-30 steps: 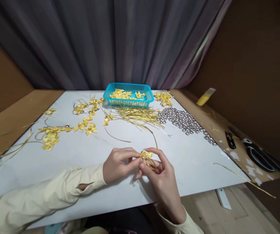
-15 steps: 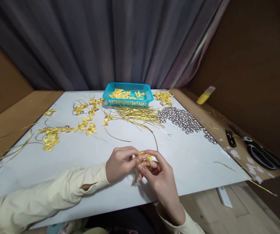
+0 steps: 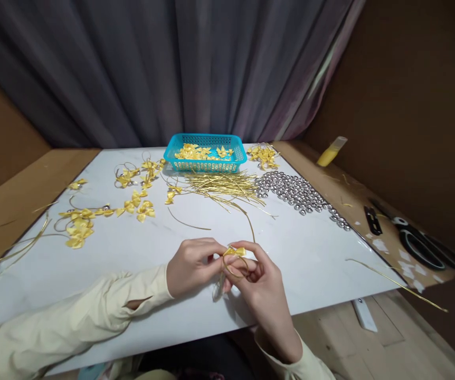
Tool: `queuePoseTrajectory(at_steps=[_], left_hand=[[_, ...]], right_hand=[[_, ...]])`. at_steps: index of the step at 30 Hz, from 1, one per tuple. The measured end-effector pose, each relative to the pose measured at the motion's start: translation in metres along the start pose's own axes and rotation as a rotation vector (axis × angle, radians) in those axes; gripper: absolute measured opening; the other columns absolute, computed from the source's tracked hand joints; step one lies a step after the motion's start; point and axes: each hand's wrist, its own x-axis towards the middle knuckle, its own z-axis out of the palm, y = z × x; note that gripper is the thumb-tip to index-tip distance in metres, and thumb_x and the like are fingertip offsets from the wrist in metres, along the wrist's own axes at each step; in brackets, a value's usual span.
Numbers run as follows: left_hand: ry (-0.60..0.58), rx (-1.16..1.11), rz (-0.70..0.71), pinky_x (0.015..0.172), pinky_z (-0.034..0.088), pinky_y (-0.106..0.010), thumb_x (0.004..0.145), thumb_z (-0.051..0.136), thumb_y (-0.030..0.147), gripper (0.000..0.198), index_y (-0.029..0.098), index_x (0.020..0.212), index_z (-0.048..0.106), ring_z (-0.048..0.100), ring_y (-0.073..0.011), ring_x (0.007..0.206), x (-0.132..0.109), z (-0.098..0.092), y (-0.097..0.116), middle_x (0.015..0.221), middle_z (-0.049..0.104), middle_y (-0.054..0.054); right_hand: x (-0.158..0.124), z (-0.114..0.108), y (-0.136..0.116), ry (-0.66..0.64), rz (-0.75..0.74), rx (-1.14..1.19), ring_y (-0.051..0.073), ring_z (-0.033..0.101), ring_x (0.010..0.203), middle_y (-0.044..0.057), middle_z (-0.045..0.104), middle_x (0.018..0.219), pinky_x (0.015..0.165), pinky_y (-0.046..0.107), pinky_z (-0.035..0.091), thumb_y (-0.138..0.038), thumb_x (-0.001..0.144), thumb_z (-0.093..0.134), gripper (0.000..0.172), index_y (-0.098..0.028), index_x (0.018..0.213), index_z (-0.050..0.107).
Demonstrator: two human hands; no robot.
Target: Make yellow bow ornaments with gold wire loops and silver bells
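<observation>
Near the front of the white table, my left hand point(image 3: 196, 264) and my right hand point(image 3: 265, 285) meet around a small yellow ribbon bow point(image 3: 238, 252). A gold cord point(image 3: 233, 274) curves in a loop below the bow, between the fingers. My left thumb and fingers pinch at the bow's left end, partly hiding it. The right hand's fingers close on its right side and on the loop. Under the fingers hangs a small clear or silvery piece point(image 3: 217, 290), too blurred to name.
A blue basket point(image 3: 205, 168) of yellow bows stands at the back. Gold cords point(image 3: 223, 184) lie before it, beside silver bells point(image 3: 291, 191). Bows with cord loops point(image 3: 80, 227) are spread leftward. Scissors point(image 3: 421, 245), a black thread snipper point(image 3: 372, 220) and a yellow-filled tube point(image 3: 331, 152) are at right.
The bow has turned and shows more plainly between my fingertips, with the cord loop below it more open to view. Both hands stay almost in place; the view has shifted slightly.
</observation>
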Motion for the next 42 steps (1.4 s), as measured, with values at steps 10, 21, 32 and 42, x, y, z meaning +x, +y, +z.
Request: queuePoseTrajectory(at_steps=[10,21,32,42], left_hand=[[0.070,-0.022,-0.187,0.057,0.046,-0.019,0.082,0.058,0.021,0.017,0.013,0.072,0.069,0.062,-0.0108,0.057,0.005,-0.003,0.005,0.065,0.070,-0.002],[0.077,-0.002,-0.125,0.058,0.044,-0.017,0.082,0.057,0.015,0.012,0.012,0.078,0.067,0.060,-0.0091,0.059,-0.005,-0.003,-0.002,0.067,0.068,-0.001],[0.079,0.032,-0.074,0.060,0.045,-0.017,0.084,0.052,0.011,0.013,0.013,0.080,0.064,0.062,-0.0094,0.062,-0.004,-0.002,-0.003,0.070,0.068,-0.001],[0.063,-0.005,-0.050,0.059,0.047,-0.019,0.086,0.051,0.019,0.016,0.015,0.078,0.064,0.062,-0.0109,0.060,0.000,-0.001,0.003,0.066,0.067,-0.001]], right_hand=[[-0.008,-0.021,-0.027,0.148,-0.121,-0.447,0.014,0.065,0.071,0.002,0.071,0.082,0.063,0.025,0.052,-0.024,0.077,0.064,0.029,-0.022,0.104,0.053],[-0.006,-0.010,-0.031,0.103,-0.583,-0.870,0.019,0.055,0.091,0.008,0.057,0.095,0.072,0.031,0.047,-0.012,0.081,0.057,0.010,-0.018,0.084,0.065],[-0.009,0.003,-0.023,0.260,-0.641,-1.152,0.019,0.048,0.080,0.008,0.055,0.082,0.066,0.032,0.043,-0.012,0.082,0.055,0.010,-0.014,0.085,0.064],[-0.006,0.009,-0.020,0.338,-0.635,-1.356,0.022,0.044,0.075,0.009,0.055,0.076,0.062,0.034,0.040,-0.016,0.085,0.049,0.011,-0.015,0.080,0.059]])
